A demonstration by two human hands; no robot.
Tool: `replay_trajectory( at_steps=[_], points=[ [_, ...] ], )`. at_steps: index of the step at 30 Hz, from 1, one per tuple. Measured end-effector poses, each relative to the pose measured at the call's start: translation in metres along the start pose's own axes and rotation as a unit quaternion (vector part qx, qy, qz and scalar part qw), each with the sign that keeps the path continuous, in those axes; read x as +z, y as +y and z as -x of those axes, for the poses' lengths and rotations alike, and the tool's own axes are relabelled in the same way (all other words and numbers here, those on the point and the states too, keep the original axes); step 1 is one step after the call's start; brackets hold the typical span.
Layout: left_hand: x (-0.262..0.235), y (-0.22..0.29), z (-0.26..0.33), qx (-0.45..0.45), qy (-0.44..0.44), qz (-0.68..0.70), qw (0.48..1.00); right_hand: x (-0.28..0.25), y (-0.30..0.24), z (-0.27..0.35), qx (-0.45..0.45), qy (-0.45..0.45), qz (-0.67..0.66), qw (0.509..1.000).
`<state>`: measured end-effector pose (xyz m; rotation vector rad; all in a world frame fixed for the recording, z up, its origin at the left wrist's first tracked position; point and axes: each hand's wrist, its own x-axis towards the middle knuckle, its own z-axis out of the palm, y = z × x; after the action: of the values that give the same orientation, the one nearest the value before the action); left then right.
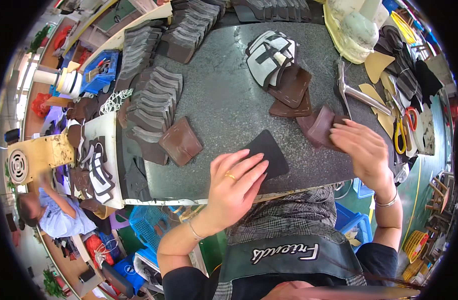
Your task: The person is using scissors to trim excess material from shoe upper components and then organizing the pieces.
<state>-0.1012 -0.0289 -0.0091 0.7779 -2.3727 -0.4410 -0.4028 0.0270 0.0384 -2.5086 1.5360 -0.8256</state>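
The black leather piece lies flat near the front edge of the grey stone tabletop, the biggest surface before me. My left hand rests on the piece's lower left part, its fingers stretched out, slightly spread and pressing down, pinching nothing. My right hand lies to the right, well apart from the black piece, its fingers held close together and laid flat on a brown leather piece in a small overlapping heap. Fanned stacks of dark grey and brown cut pieces run along the tabletop's left side. At the far middle sits a white and black upper, touching two brown stitched pieces. A brown folded piece lies left of my left hand. On the right lie a metal hammer and yellow-handled scissors.
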Motion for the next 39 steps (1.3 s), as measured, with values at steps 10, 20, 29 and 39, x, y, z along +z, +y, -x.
replay_trajectory(
  at_steps=[10,20,29,39],
  points=[
    [-0.015,0.019,0.017,-0.094,0.009,0.565,0.82,0.062,-0.046,-0.005,-0.038,-0.017,-0.472,0.881],
    [0.008,0.025,0.044,-0.035,-0.189,-0.179,0.965,0.036,-0.034,0.013,0.216,0.214,-0.486,0.819],
    [-0.036,0.017,0.031,0.038,-0.025,0.057,0.997,0.064,-0.065,-0.017,-0.127,-0.015,-0.261,0.957],
    [-0.026,-0.032,0.017,0.15,-0.029,-0.005,0.988,0.083,-0.047,-0.035,-0.169,-0.008,-0.128,0.977]
  ],
)
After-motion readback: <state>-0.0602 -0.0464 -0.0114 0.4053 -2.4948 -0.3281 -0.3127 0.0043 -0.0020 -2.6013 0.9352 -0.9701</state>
